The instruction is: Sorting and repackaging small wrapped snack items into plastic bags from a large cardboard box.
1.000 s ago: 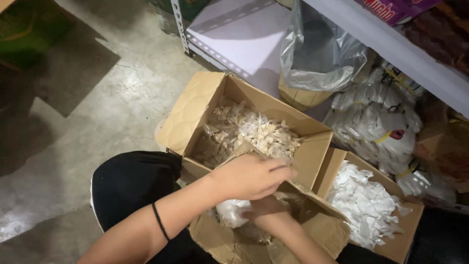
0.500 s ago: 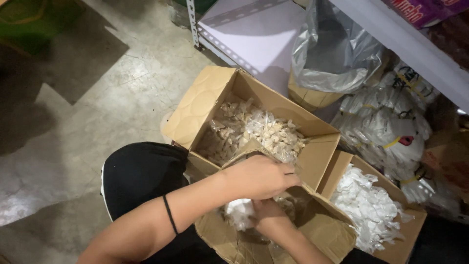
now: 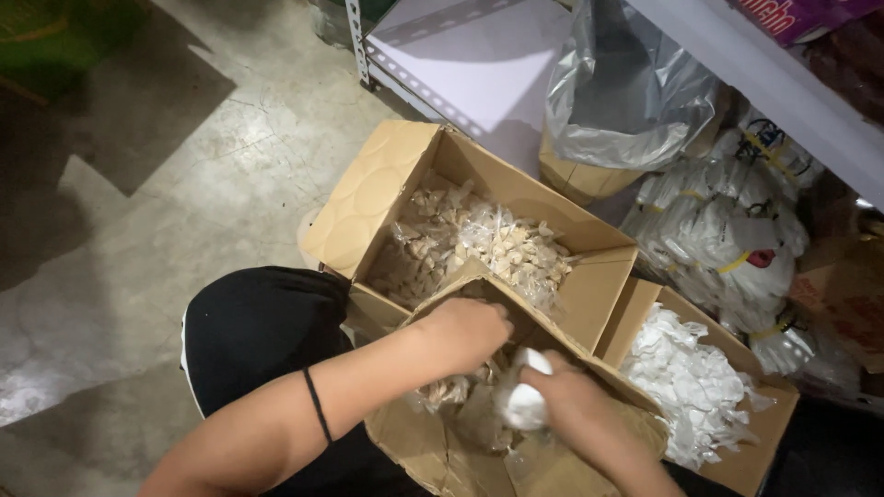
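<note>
My left hand (image 3: 467, 329) reaches down into a small open cardboard box (image 3: 419, 440) on my lap, fingers curled among clear packets of pale dried pieces (image 3: 447, 391). What it grips is hidden. My right hand (image 3: 575, 405) is in the same box, closed around a small white plastic bag (image 3: 522, 402). Behind it a larger cardboard box (image 3: 368, 198) lies open, filled with several more clear packets of pale pieces (image 3: 488, 239).
A third cardboard box (image 3: 741, 460) at right holds white plastic bags (image 3: 686, 382). Bundles of white bags (image 3: 727, 221) and a grey plastic sack (image 3: 622, 92) sit under a white metal shelf (image 3: 460, 55). Bare concrete floor (image 3: 166, 184) lies to the left.
The view shifted slightly; both hands stay in the small box, and the white bag has come up a little in my right hand.
</note>
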